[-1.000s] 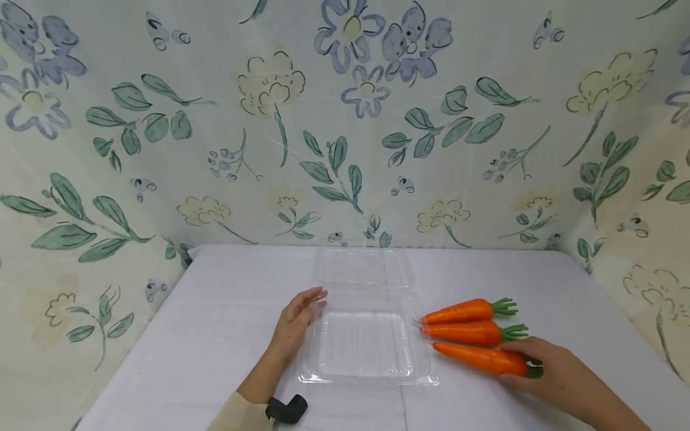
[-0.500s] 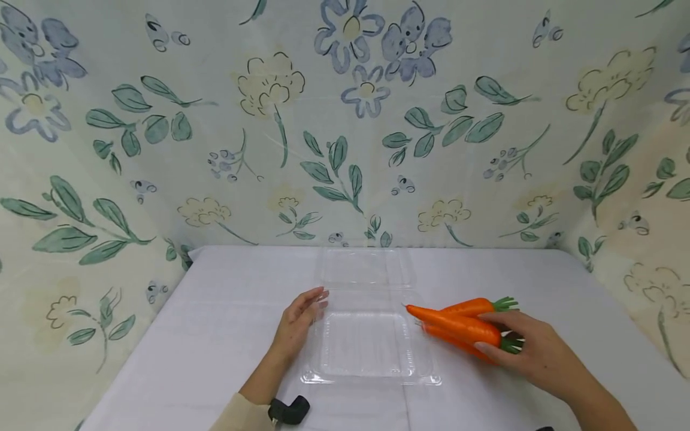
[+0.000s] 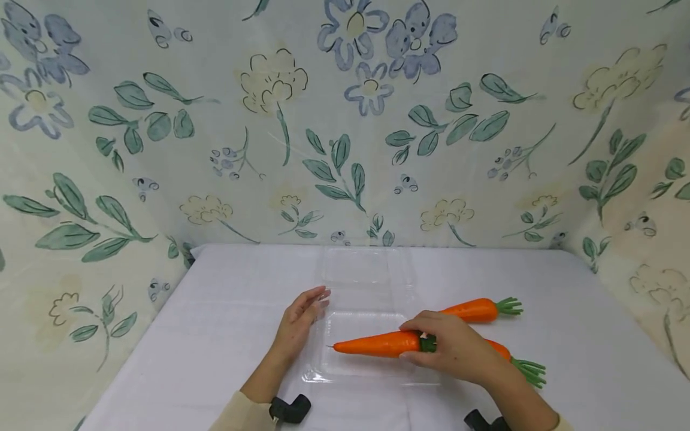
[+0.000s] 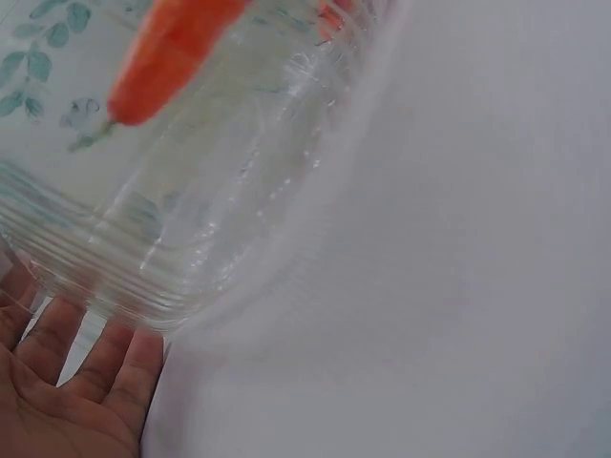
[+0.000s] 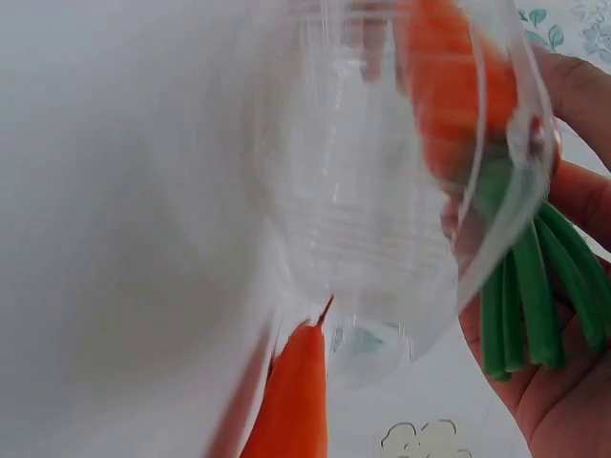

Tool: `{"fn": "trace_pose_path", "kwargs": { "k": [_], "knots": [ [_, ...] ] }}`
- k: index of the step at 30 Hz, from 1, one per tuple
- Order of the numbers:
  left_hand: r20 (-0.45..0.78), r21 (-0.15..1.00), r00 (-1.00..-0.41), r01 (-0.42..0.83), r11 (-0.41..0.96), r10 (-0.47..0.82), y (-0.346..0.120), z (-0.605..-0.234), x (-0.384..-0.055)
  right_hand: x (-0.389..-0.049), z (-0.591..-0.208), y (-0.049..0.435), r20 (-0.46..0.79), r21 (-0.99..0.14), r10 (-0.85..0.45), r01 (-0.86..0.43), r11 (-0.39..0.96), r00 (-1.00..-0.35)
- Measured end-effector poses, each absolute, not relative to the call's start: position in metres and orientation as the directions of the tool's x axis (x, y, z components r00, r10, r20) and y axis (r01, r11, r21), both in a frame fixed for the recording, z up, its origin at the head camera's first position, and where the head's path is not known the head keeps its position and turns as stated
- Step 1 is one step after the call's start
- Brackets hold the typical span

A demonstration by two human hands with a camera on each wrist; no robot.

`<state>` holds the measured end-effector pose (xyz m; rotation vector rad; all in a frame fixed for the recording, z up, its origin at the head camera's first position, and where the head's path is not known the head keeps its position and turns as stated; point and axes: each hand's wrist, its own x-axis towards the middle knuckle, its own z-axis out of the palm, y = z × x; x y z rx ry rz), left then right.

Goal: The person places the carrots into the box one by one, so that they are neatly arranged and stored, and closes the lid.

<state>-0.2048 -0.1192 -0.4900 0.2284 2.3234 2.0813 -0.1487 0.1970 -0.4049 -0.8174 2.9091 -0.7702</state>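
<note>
A clear plastic clamshell container (image 3: 318, 376) lies on the table, its lid (image 3: 356, 263) folded back to the rear. My left hand (image 3: 296, 320) rests against the container's left side; in the left wrist view its fingers (image 4: 119, 367) are stretched out along the wall. Over the container's tray, my right hand (image 3: 458, 347) pinches an orange carrot (image 3: 377, 345) at its stalk end, the thin tip pointing left. Green stalks (image 5: 535, 296) run back under the palm in the right wrist view.
To the right of the container lie two more carrots: one at the back (image 3: 477, 310), and a nearer one (image 3: 498, 349) partly hidden by the right hand and forearm. A white cloth (image 3: 232, 299) covers the table. A floral curtain (image 3: 345, 149) hangs behind.
My right hand has lifted the nearest carrot from the row and carried it left over the container. The middle carrot has turned, with its greens now nearer the front. The left hand has stayed put.
</note>
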Motion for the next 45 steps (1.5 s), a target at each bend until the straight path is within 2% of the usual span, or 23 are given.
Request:
{"fn": "trace_pose_path", "kwargs": {
  "k": [6,15,24,45],
  "knots": [
    [0.113,0.985,-0.986,0.128,0.117,0.125,-0.117,-0.487,-0.206,-0.149,-0.404,0.185,0.053,-0.440,-0.538,-0.503,0.744,-0.841],
    [0.128,0.982,-0.984,0.142,0.122,0.120,-0.119,-0.483,-0.205,-0.148,-0.402,0.170,-0.085,-0.458,-0.500,-0.412,0.787,-0.862],
    [0.100,0.986,-0.988,0.115,0.122,0.118,-0.120,-0.484,-0.208,-0.154,-0.402,0.171,-0.136,-0.518,-0.505,-0.374,0.769,-0.852],
    [0.107,0.990,-0.990,0.115,0.083,0.089,-0.117,-0.488,-0.203,-0.142,-0.399,0.190,-0.029,-0.499,-0.538,-0.454,0.738,-0.842]
  ]
}}
